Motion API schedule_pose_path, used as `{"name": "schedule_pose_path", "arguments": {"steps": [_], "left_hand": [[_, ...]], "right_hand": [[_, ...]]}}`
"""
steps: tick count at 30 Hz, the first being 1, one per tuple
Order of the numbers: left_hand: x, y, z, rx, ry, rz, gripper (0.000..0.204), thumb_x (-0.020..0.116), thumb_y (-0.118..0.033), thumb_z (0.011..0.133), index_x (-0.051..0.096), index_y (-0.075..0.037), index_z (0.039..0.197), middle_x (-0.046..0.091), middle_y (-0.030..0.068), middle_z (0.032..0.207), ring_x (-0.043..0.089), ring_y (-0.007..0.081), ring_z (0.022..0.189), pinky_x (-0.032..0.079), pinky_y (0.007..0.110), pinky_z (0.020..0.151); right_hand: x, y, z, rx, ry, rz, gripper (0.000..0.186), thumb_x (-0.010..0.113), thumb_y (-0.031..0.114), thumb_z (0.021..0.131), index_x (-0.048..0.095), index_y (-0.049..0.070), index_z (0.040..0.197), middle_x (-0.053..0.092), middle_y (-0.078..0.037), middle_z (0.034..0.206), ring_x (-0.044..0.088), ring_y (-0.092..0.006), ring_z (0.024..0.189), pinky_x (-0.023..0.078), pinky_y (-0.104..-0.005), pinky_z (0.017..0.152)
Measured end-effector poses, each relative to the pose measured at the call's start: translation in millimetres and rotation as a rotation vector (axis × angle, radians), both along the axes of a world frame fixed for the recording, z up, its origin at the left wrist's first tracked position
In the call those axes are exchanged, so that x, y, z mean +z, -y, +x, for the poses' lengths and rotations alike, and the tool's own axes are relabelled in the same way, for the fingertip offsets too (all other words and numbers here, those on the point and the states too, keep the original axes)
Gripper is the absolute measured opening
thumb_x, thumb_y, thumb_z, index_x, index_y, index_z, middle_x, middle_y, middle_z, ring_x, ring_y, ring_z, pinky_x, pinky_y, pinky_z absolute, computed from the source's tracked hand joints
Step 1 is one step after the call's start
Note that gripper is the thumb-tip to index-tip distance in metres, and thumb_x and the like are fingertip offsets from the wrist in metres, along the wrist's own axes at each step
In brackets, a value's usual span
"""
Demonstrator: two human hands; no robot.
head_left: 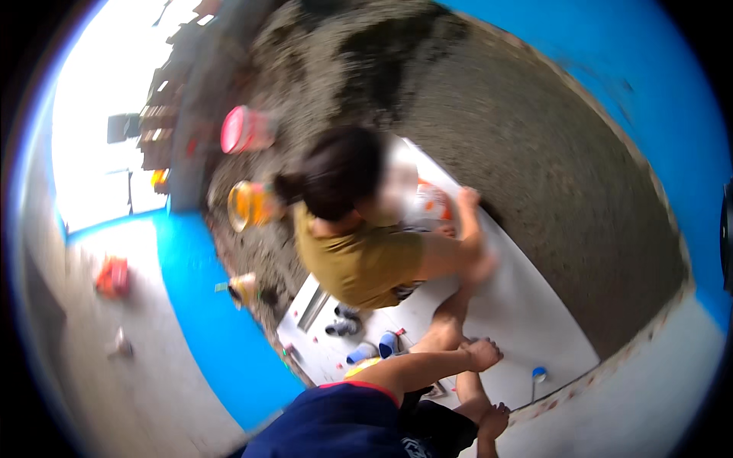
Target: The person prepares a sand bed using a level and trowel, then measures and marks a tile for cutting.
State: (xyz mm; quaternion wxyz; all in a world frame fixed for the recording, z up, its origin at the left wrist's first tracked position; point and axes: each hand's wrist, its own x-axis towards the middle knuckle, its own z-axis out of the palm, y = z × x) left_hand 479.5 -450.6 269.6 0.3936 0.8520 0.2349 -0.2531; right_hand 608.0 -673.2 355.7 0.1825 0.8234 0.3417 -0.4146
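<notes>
My left hand (482, 353) reaches across from the navy sleeve and rests with curled fingers on my bare leg (469, 385). Lower right, my right hand (493, 420) is curled against that leg near the black shorts. Both are over a white board (544, 328). A blue-topped small item (539, 375) lies to their right. Blue slippers (388, 344) and grey shoes (343, 327) are on the board. Just ahead, a co-worker (353, 249) in an olive shirt crouches on it, one hand (467, 200) at the board's far edge, beside a white-and-orange item (431, 200).
Wet grey mortar (546, 191) spreads beyond the board, bordered by blue walls (611, 69). A pink bucket (246, 130), an orange bucket (248, 204) and a smaller container (244, 288) stand along the rough pile at left. A bright doorway (95, 153) is at upper left.
</notes>
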Motion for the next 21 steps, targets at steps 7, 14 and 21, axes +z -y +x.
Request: {"name": "schedule_pose_path", "arguments": {"steps": [7,14,21], "left_hand": [[138,-21,-100,0.799,0.315,0.095,0.016,0.058,-0.017,0.081,0.058,-0.007,0.094,0.063,0.0129,0.09,0.061,0.0322,0.092,0.048,0.043,0.082],[217,129,-191,1.518,-0.427,0.105,0.028,0.057,-0.013,0.079,0.063,-0.005,0.105,0.067,0.0202,0.101,0.063,0.0367,0.099,0.051,0.047,0.086],[229,356,-114,1.651,-0.571,-0.478,0.053,0.066,-0.04,0.081,0.065,-0.003,0.119,0.066,0.0222,0.114,0.065,0.0363,0.104,0.05,0.044,0.091]], "right_hand": [[117,-115,27,0.008,-0.159,0.399,0.036,0.054,0.018,0.089,0.054,-0.006,0.117,0.052,-0.025,0.119,0.05,-0.0425,0.112,0.041,-0.0466,0.097],[126,-138,154,0.369,-0.423,0.242,0.021,0.059,0.017,0.086,0.065,-0.002,0.093,0.066,-0.016,0.084,0.064,-0.028,0.078,0.05,-0.0384,0.075],[161,-188,222,0.041,-0.463,0.028,0.015,0.057,0.016,0.089,0.063,0.003,0.091,0.063,-0.006,0.077,0.059,-0.0143,0.061,0.048,-0.0284,0.056]]}}
